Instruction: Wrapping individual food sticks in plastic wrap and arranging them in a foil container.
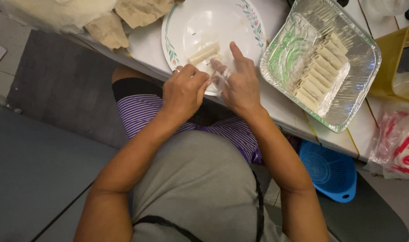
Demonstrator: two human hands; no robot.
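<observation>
We see a round white plate (pixel 186 27) with a floral rim holding one pale rolled wrapper (pixel 203 53). To its right, a rectangular foil tray (pixel 276 58), shiny and crinkled, contains a diagonal row of finished rolls (pixel 321 71) lying side by side. Our left hand (pixel 183 92) is curled closed, and our right hand (pixel 241 85), index finger extended, pinches a thin translucent wrapper sheet (pixel 219 74) at the plate's near edge. A blue plastic basket (pixel 328 170) sits below the table (pixel 146 45).
</observation>
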